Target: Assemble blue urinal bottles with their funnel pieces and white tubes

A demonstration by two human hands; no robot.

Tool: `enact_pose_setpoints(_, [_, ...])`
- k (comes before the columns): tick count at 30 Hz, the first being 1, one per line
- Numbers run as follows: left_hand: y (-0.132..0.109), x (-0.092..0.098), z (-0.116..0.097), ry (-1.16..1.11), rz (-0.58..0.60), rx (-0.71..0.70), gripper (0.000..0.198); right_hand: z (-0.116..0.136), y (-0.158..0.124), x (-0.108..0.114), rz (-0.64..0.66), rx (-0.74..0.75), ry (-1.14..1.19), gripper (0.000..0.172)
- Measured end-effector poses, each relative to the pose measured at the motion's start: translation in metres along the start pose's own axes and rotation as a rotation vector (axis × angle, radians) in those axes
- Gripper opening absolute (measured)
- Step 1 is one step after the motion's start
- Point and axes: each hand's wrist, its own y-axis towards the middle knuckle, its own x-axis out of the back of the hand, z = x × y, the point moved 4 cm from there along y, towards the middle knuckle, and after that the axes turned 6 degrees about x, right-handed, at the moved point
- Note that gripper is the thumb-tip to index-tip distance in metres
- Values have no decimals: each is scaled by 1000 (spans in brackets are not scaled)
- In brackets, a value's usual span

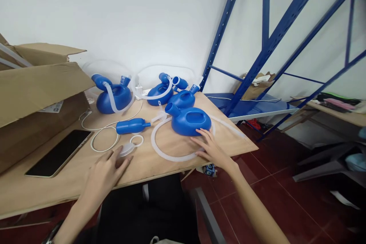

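My left hand (104,169) is low over the table, index finger and thumb apart. The fingertips are at the near edge of a translucent cap (126,150) with a ring (137,140) joined to it. My right hand (211,148) has its fingers spread, with fingertips against the lower side of a blue plastic urinal bottle (183,124). This bottle has a handle opening and an uncapped neck pointing up and left. A clear tube (174,158) curls on the table around it, passing under my right fingers. A blue funnel-shaped piece (131,126) lies between the cap and bottle.
More blue bottles (117,99) with tubes stand along the wall. A phone (60,152) and white cable (97,148) lie at left beside an open cardboard box (42,87). Blue shelving posts (221,30) rise at right, beyond the wooden table's (240,146) edge.
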Motion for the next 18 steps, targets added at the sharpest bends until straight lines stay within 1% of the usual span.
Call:
enact_pose_setpoints(3, [-3,5,-3,108,-49,-20,64,-11,2,7,-85,-38,12,57])
enact_pose_setpoints(5, [-2,9,-1,169,-99,-30,68,-14,0,11,-110,-65,33,55])
enact_pose_setpoints(7, [2,14,0,172,-178,-67,68,-14,0,13,-128,-97,67,52])
enact_pose_setpoints(9, [10,14,-4,128,-211,-133,63,-10,2,13,-173,-137,109,51])
enact_pose_setpoints(10, [15,12,-8,98,-196,-176,60,-7,4,12,-214,-160,131,51])
enact_pose_setpoints(12, [26,6,-19,49,-124,-274,55,1,9,9,-320,-195,170,48])
enact_pose_setpoints(15, [44,-7,-33,-4,-22,-398,50,16,19,5,-463,-194,193,39])
enact_pose_setpoints(18, [56,-16,-39,-69,27,-473,44,25,30,6,-518,-161,189,34])
